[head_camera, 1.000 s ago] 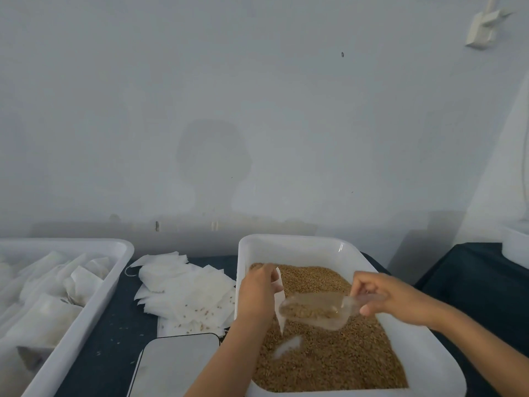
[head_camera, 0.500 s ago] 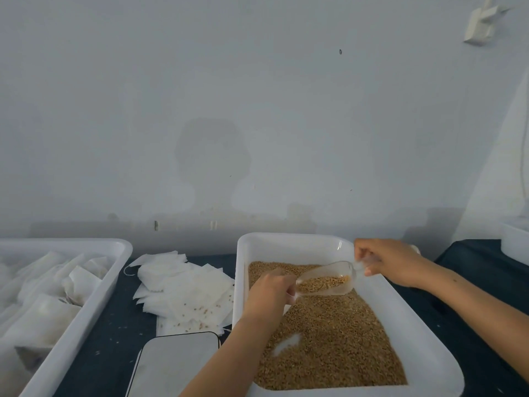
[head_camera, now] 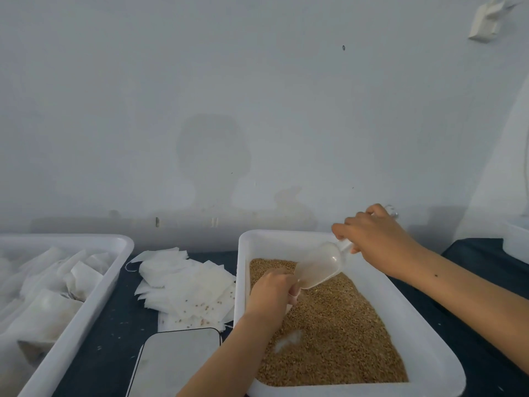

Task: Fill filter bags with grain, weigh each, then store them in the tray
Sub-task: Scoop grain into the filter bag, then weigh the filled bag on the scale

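Above grain tray point(head_camera: 243, 282), scoop point(head_camera: 320, 266) tips between hands.

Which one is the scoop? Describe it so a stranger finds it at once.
Start at the white tub of brown grain on the right. Above its far end, the right hand holds the scoop tilted down toward the left hand. It is the only clear plastic thing; the rest is white.

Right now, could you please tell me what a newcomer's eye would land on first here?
Probably the white plastic tub of golden-brown grain at lower right, where the right hand tips a clear plastic scoop down toward the left hand. Next, the loose pile of white paper filter bags on the dark table, beside it.
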{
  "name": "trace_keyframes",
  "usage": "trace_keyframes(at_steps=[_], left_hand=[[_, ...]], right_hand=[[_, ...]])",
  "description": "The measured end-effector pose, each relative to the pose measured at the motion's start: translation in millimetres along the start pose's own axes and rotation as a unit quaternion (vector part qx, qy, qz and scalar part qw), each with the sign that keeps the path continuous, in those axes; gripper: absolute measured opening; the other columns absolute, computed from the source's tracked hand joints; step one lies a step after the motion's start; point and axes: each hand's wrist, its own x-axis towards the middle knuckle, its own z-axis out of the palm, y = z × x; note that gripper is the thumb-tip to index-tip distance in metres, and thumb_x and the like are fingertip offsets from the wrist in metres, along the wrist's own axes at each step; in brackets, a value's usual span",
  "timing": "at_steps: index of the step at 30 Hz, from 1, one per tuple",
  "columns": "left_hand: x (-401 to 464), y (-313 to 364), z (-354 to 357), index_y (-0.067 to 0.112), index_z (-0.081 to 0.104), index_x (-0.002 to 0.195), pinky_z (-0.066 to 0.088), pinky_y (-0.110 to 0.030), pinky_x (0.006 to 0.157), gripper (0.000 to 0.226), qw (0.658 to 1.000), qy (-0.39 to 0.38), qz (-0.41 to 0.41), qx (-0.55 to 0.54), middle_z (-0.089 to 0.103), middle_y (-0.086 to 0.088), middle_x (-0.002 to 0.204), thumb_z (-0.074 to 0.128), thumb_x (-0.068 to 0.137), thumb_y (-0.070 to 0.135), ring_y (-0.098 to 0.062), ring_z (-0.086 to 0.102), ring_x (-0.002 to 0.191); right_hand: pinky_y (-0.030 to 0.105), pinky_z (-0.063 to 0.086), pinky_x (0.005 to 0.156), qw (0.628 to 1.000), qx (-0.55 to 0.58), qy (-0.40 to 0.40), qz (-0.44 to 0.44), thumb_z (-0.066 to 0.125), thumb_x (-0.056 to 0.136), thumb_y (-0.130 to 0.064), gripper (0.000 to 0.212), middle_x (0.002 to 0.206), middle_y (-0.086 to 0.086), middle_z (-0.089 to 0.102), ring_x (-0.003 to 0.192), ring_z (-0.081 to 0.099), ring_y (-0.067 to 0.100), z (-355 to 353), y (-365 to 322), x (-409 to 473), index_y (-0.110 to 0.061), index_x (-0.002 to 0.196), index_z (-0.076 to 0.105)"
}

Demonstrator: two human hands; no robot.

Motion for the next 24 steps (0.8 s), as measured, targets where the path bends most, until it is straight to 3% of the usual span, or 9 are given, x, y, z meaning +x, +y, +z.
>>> trace_keyframes(at_steps=[3, 5, 7, 10, 12, 16, 20, 24], left_hand=[[1, -3, 1, 0.015, 0.055, 0.074, 0.027, -0.017, 0.061, 0.016, 1.0, 0.009, -0.027, -0.012, 0.048, 0.005, 0.084, 0.063, 0.082, 0.003, -0.011, 0.041, 0.079], [1, -3, 2, 0.017, 0.049, 0.072, 0.033, -0.022, 0.064, 0.022, 0.998, 0.016, -0.048, -0.033, 0.049, 0.005, 0.081, 0.062, 0.081, 0.002, -0.013, 0.043, 0.078], [0, -4, 4, 0.016, 0.045, 0.074, 0.037, -0.026, 0.066, 0.022, 0.994, 0.023, -0.081, -0.068, 0.049, 0.004, 0.078, 0.057, 0.084, 0.002, -0.015, 0.043, 0.074], [1, -5, 3, 0.018, 0.039, 0.078, 0.031, -0.025, 0.058, 0.021, 0.977, 0.027, -0.144, -0.154, 0.046, 0.004, 0.072, 0.046, 0.094, 0.006, -0.013, 0.039, 0.064], [3, -7, 0, 0.02, 0.037, 0.076, 0.029, -0.025, 0.057, 0.025, 0.956, 0.044, -0.177, -0.23, 0.043, 0.004, 0.071, 0.04, 0.097, 0.006, -0.011, 0.037, 0.062], [4, -8, -5, 0.021, 0.038, 0.074, 0.03, -0.024, 0.056, 0.029, 0.916, 0.097, -0.21, -0.328, 0.045, 0.001, 0.076, 0.038, 0.096, 0.003, -0.012, 0.036, 0.064], [4, -7, -9, 0.022, 0.042, 0.073, 0.031, -0.023, 0.057, 0.026, 0.893, 0.138, -0.223, -0.366, 0.048, 0.006, 0.072, 0.042, 0.096, 0.009, -0.011, 0.039, 0.065], [3, -4, -14, 0.022, 0.045, 0.074, 0.034, -0.022, 0.062, 0.023, 0.89, 0.147, -0.197, -0.385, 0.05, 0.007, 0.074, 0.049, 0.093, 0.01, -0.011, 0.043, 0.07]], right_hand=[[0.033, 0.032, 0.087, 0.994, -0.077, 0.06, -0.048, 0.052, 0.063, 0.014, 0.05, 0.079, -0.006, 0.054, 0.079, 0.053, 0.019, -9, -6, -4, -0.023, 0.096, 0.054], [0.037, 0.045, 0.078, 0.982, -0.109, 0.134, -0.071, 0.053, 0.046, 0.017, 0.051, 0.067, 0.0, 0.054, 0.065, 0.055, 0.022, -12, -7, -7, -0.017, 0.083, 0.061], [0.039, 0.048, 0.073, 0.978, -0.118, 0.157, -0.066, 0.055, 0.04, 0.017, 0.05, 0.064, 0.002, 0.054, 0.06, 0.055, 0.023, -13, -7, -11, -0.014, 0.078, 0.062], [0.036, 0.036, 0.083, 0.993, -0.113, 0.037, 0.022, 0.063, 0.058, 0.009, 0.051, 0.08, -0.002, 0.056, 0.077, 0.055, 0.021, -8, -2, -17, -0.019, 0.1, 0.055], [0.033, 0.028, 0.083, 0.993, -0.085, -0.035, 0.069, 0.053, 0.078, 0.002, 0.043, 0.092, -0.008, 0.054, 0.089, 0.052, 0.017, 7, 4, -22, -0.024, 0.111, 0.044], [0.028, 0.036, 0.077, 0.981, 0.063, -0.118, 0.139, 0.051, 0.093, -0.013, 0.019, 0.092, -0.012, 0.057, 0.082, 0.054, 0.01, 39, -5, -38, -0.022, 0.107, 0.044], [0.023, 0.049, 0.072, 0.939, 0.211, -0.191, 0.192, 0.053, 0.093, -0.021, 0.011, 0.08, -0.014, 0.05, 0.076, 0.057, 0.005, 81, -31, -49, -0.023, 0.099, 0.044], [0.013, 0.039, 0.057, 0.909, 0.305, -0.204, 0.2, 0.051, 0.095, -0.024, 0.008, 0.082, -0.014, 0.049, 0.072, 0.05, -0.002, 98, -55, -53, -0.024, 0.092, 0.043]])
